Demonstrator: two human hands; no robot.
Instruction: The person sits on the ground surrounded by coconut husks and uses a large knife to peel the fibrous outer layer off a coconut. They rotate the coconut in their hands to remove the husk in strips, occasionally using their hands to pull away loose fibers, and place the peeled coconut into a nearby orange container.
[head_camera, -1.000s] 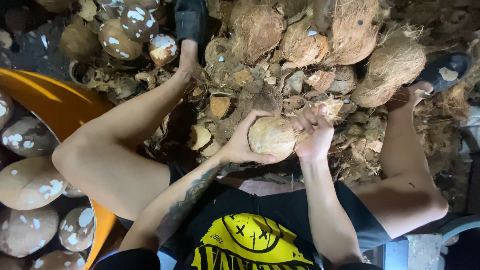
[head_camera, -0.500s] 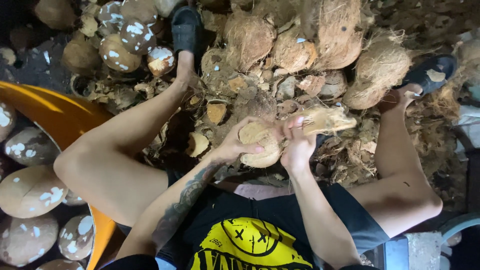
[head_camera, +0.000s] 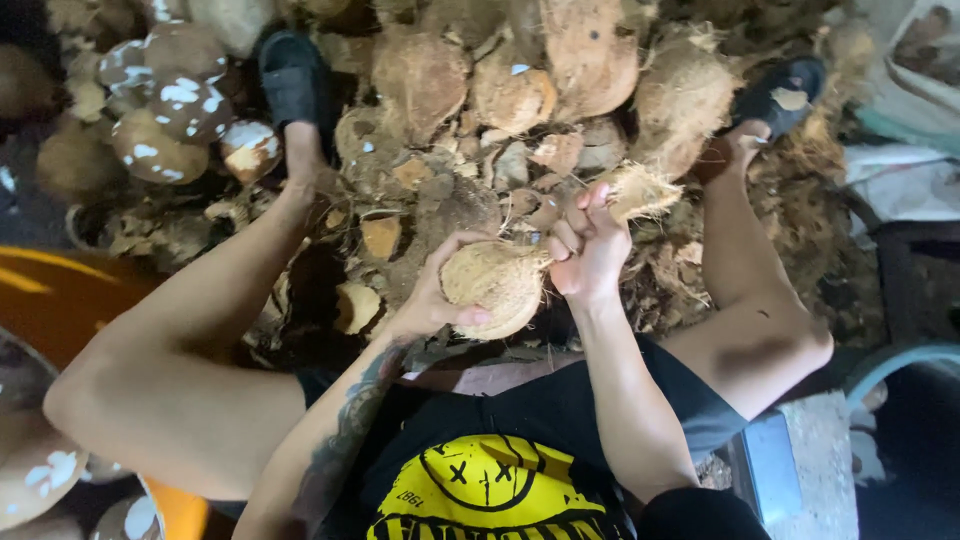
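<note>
Sitting low w/ knees spread, seen from the head cam looking straight down. Held a partly husked coconut (head_camera: 497, 288) in front of the lap, approx. centre of view, above the litter of husk scraps. Left hand (head_camera: 432, 300) cupped under & around the nut's left side, fingers curled over the top edge, thumb pressed along the lower front; tattooed forearm ran down toward the black shirt w/ yellow print (head_camera: 490, 485). Right hand (head_camera: 588, 250) closed in a fist just beside the nut's right edge, touching it, gripping a strip of fibrous husk (head_camera: 640, 190) that stuck up & out past the knuckles to the right. Strip's lower end met the nut at the hand; couldn't tell how much of it remained attached.

Beyond the hands: heap of unhusked brown coconuts (head_camera: 560, 70) across the top of view, w/ loose husk pieces (head_camera: 380, 235) strewn on the ground betw. the legs. Left foot in a black sandal (head_camera: 295, 85) planted upper left; right foot's black sandal (head_camera: 785, 90) upper right, w/ a husk scrap lying on it. Pile of peeled coconuts (head_camera: 170, 110), brown w/ white patches, top left, well apart from the hands. Orange tub (head_camera: 60, 300) at left edge beside the left knee, more peeled nuts near it at bottom left. Whitish sack (head_camera: 900, 180) at right edge.
</note>
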